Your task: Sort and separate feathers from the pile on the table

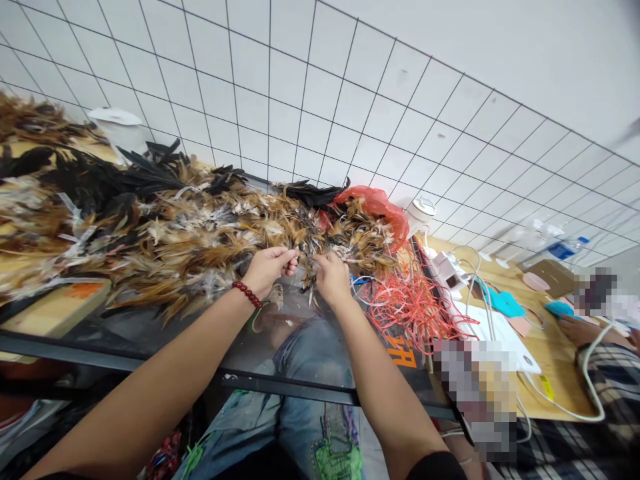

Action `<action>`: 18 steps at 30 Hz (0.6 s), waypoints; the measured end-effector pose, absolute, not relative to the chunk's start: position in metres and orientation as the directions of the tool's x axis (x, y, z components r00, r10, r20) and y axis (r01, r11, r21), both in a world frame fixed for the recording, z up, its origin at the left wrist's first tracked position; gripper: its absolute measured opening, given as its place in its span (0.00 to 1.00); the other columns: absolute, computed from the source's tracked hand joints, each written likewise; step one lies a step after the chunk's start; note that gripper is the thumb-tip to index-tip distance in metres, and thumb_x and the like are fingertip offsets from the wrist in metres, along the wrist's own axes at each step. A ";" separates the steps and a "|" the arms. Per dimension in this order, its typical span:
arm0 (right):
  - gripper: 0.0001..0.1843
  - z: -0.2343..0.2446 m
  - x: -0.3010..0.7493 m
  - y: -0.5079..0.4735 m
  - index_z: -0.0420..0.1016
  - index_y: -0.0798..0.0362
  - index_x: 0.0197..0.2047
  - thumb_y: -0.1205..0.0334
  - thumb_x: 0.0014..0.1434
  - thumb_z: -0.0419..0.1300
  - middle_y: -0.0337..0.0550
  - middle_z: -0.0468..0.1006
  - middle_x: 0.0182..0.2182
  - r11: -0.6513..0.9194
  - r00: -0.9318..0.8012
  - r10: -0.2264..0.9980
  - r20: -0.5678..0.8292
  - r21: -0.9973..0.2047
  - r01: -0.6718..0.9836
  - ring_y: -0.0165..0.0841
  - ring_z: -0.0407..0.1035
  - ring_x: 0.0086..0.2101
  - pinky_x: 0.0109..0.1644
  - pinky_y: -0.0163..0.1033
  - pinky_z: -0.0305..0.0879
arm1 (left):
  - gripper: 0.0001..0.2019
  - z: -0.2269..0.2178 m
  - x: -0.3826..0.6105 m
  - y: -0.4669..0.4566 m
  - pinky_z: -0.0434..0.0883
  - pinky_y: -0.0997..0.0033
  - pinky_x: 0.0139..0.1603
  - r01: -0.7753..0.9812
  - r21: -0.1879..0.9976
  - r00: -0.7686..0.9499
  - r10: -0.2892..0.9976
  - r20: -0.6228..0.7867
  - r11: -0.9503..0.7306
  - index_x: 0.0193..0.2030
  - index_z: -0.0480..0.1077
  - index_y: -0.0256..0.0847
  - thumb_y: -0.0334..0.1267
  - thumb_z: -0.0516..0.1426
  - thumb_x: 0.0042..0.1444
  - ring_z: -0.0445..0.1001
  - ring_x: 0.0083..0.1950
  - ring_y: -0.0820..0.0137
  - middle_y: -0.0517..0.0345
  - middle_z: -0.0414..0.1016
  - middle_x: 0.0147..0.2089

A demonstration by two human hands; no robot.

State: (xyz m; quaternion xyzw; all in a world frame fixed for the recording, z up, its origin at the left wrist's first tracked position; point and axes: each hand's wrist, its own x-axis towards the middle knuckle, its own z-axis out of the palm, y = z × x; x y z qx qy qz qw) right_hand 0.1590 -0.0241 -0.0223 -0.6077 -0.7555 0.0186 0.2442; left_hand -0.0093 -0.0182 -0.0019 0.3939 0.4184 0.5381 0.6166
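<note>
My left hand (pixel 274 268), with a dark red bead bracelet (pixel 247 294) at the wrist, is closed in a pinch at the near edge of the feather pile. What its fingertips hold is too small to make out. Close beside it, my right hand (pixel 331 275) is also closed, thumb and forefinger together. Small dark feathers (pixel 309 283) hang at its fingertips, apparently gripped there. Behind both hands spreads a thick heap of brown, cream and black feathers (pixel 210 233). Below them is the dark, shiny tabletop (pixel 250 353).
To the right lie tangled red strings (pixel 405 300) and a red plastic bag (pixel 380 207). A white roll (pixel 120 130) stands at the back left, near a wire grid (pixel 290 87). Cables and a co-worker's plaid sleeve (pixel 613 380) are at far right. A wooden block (pixel 55 310) sits left.
</note>
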 end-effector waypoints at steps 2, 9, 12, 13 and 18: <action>0.22 -0.022 0.156 -0.026 0.74 0.41 0.54 0.70 0.61 0.51 0.45 0.73 0.43 0.287 -0.208 0.921 0.328 -0.215 0.933 0.37 0.65 0.44 0.45 0.41 0.54 | 0.13 -0.003 -0.009 -0.018 0.65 0.77 0.25 -0.344 0.934 0.049 0.995 -0.082 0.094 0.27 0.76 0.30 0.40 0.68 0.41 0.67 0.22 0.77 0.57 0.72 0.23; 0.09 -0.022 0.163 -0.018 0.76 0.51 0.36 0.63 0.59 0.55 0.45 0.74 0.36 0.301 0.023 0.879 0.477 -0.592 0.748 0.36 0.66 0.40 0.46 0.41 0.59 | 0.11 -0.001 -0.007 -0.018 0.65 0.77 0.25 -0.384 0.918 0.006 0.994 -0.105 0.099 0.26 0.75 0.30 0.37 0.68 0.44 0.67 0.22 0.78 0.57 0.72 0.23; 0.08 -0.022 0.165 -0.011 0.72 0.53 0.30 0.56 0.54 0.59 0.38 0.71 0.26 0.260 0.220 0.923 0.316 -0.933 0.250 0.30 0.63 0.27 0.36 0.36 0.61 | 0.09 0.000 -0.006 -0.019 0.66 0.78 0.25 -0.406 0.905 0.013 0.991 -0.134 0.128 0.28 0.75 0.29 0.35 0.67 0.46 0.68 0.22 0.78 0.57 0.72 0.23; 0.10 -0.021 0.164 -0.010 0.70 0.53 0.29 0.54 0.52 0.62 0.36 0.70 0.23 0.223 0.221 0.947 0.233 -0.972 0.071 0.28 0.62 0.25 0.32 0.35 0.60 | 0.08 0.000 -0.006 -0.019 0.67 0.78 0.26 -0.406 0.903 0.011 0.989 -0.147 0.139 0.28 0.75 0.29 0.34 0.66 0.47 0.69 0.23 0.78 0.56 0.73 0.23; 0.16 -0.011 0.153 -0.014 0.72 0.54 0.28 0.53 0.40 0.70 0.35 0.75 0.22 0.069 0.065 0.997 0.052 -0.952 -0.297 0.23 0.61 0.20 0.25 0.30 0.57 | 0.05 0.004 -0.004 -0.023 0.75 0.71 0.35 -0.376 0.896 0.059 0.971 -0.232 0.237 0.29 0.75 0.30 0.31 0.64 0.51 0.78 0.30 0.70 0.47 0.79 0.30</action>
